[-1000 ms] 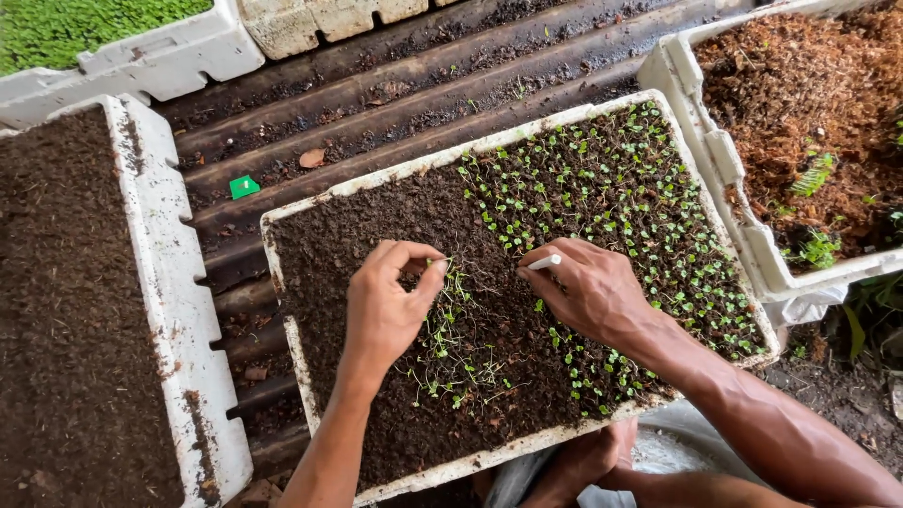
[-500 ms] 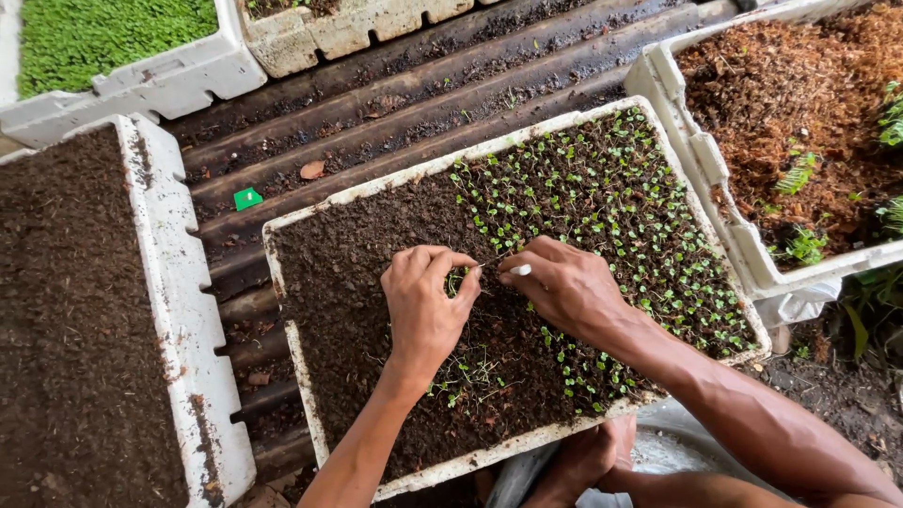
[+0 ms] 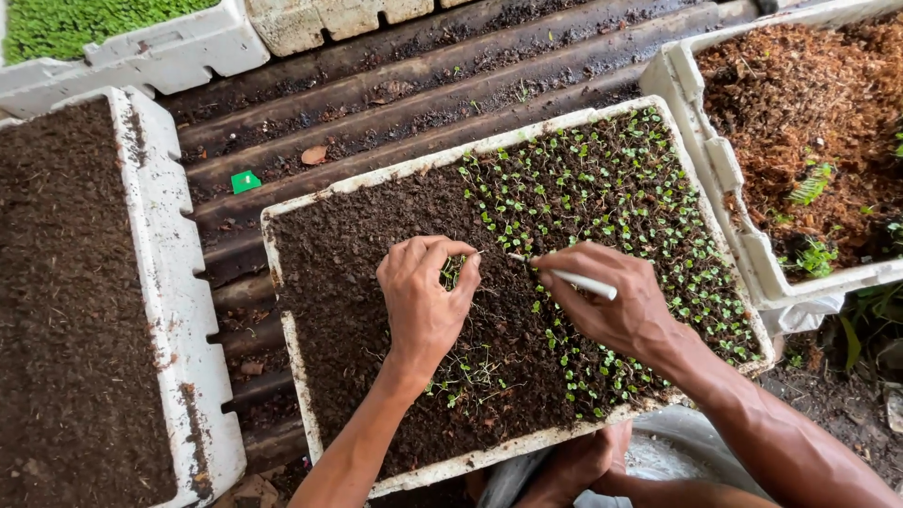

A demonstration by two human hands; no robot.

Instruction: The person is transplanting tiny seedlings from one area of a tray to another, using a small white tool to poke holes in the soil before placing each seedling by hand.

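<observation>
Seedling bunch (image 3: 452,273): one, pinched in left hand (image 3: 425,299) over centre of seedling tray (image 3: 282,310) | White stick (image 3: 576,279): one, clamped in right hand (image 3: 616,303), tip at the soil | Sprouts (image 3: 621,198): rows fill the tray's right half | Foam boxes: one soil box (image 3: 155,245) left, one brown-mulch box (image 3: 715,160) right.
</observation>
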